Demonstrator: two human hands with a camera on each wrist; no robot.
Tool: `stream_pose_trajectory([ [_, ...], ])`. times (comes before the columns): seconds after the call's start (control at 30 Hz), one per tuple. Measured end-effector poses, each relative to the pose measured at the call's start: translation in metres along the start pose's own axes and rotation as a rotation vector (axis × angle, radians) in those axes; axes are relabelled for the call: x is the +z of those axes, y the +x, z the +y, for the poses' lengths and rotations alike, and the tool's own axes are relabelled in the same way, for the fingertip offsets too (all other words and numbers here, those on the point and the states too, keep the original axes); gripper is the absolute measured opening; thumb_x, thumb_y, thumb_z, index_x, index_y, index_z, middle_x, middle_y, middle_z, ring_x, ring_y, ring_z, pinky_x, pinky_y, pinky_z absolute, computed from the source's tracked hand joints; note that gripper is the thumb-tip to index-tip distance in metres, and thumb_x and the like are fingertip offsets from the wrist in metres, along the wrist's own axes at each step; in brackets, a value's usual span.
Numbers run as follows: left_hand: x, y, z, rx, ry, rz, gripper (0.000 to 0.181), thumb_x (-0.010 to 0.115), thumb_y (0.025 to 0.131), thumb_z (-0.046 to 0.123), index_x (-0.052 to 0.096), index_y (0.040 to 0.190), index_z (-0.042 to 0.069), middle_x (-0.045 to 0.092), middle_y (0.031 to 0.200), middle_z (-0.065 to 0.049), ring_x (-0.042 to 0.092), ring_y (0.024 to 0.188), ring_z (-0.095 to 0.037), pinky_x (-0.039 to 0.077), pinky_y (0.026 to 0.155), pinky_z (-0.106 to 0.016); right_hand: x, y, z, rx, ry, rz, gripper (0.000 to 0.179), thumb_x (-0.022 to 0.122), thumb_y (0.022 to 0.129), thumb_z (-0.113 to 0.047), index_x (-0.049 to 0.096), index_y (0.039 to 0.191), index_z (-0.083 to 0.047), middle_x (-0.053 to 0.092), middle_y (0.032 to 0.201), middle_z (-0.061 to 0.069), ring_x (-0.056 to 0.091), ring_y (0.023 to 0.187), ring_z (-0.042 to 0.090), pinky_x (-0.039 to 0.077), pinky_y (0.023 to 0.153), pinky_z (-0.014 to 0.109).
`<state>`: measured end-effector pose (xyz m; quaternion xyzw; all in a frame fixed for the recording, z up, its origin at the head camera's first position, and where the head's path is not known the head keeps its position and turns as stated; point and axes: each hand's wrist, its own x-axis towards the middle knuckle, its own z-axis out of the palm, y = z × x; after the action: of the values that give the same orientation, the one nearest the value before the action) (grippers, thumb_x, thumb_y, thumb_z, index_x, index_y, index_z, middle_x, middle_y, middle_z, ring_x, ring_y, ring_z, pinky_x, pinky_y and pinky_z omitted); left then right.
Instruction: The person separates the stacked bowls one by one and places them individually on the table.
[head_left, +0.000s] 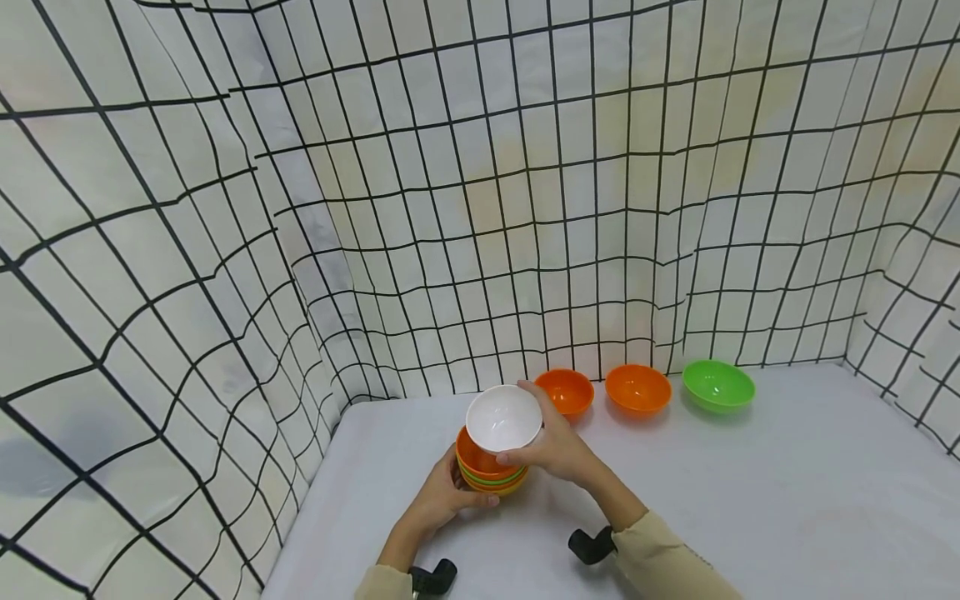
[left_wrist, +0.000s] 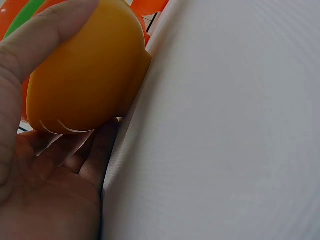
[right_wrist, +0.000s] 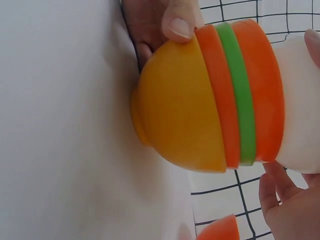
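A nested stack of bowls point(head_left: 480, 460) stands on the table, with orange, green and yellow-orange rims showing. My left hand point(head_left: 441, 500) grips the stack from the left, thumb along the near side and fingers around the far side. In the left wrist view the thumb lies across the lowest, yellow-orange bowl point(left_wrist: 90, 70). My right hand point(head_left: 558, 446) holds a white bowl point(head_left: 504, 419) by its right side, tilted with its inside toward the head camera. The right wrist view has this white bowl right at the top orange bowl point(right_wrist: 260, 90); whether they touch, I cannot tell.
Two orange bowls point(head_left: 564, 392) point(head_left: 638, 390) and a green bowl point(head_left: 717, 386) stand in a row along the table's back edge, right of the stack. A white wall with black grid lines point(head_left: 525, 208) rises behind the white table point(head_left: 787, 500).
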<state>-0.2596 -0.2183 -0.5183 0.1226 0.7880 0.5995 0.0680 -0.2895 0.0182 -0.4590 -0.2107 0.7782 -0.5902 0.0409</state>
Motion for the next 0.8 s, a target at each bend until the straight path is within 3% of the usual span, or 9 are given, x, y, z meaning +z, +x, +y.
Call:
stream_pose_trajectory([
  [0.4, -0.001, 0.000, 0.000, -0.028, -0.003, 0.005, 0.104, 0.093, 0.074, 0.023, 0.032, 0.158, 0.025, 0.051, 0.154, 0.000, 0.048, 0.145, -0.024, 0.032, 0.126, -0.049, -0.016, 0.000, -0.008, -0.014, 0.027, 0.049, 0.114, 0.097, 0.069, -0.027, 0.027, 0.158, -0.031, 0.046, 0.151, 0.003, 0.054, 0.129, 0.032, 0.055, 0.106, 0.053],
  [0.57, -0.001, -0.001, 0.000, -0.035, -0.005, 0.013, 0.103, 0.093, 0.074, 0.024, 0.033, 0.158, 0.023, 0.051, 0.154, -0.001, 0.048, 0.145, -0.026, 0.032, 0.126, -0.050, -0.023, -0.001, -0.008, -0.009, 0.018, 0.052, 0.116, 0.097, 0.067, -0.032, 0.026, 0.158, -0.035, 0.044, 0.153, 0.002, 0.054, 0.129, 0.032, 0.056, 0.105, 0.051],
  [0.8, 0.000, -0.001, 0.001, -0.048, 0.000, 0.024, 0.103, 0.094, 0.073, 0.024, 0.034, 0.157, 0.022, 0.050, 0.155, -0.003, 0.045, 0.147, -0.028, 0.030, 0.127, -0.052, -0.032, -0.006, -0.003, -0.012, -0.036, 0.059, 0.119, 0.098, 0.066, -0.035, 0.025, 0.160, -0.029, 0.041, 0.155, 0.002, 0.052, 0.132, 0.033, 0.058, 0.102, 0.051],
])
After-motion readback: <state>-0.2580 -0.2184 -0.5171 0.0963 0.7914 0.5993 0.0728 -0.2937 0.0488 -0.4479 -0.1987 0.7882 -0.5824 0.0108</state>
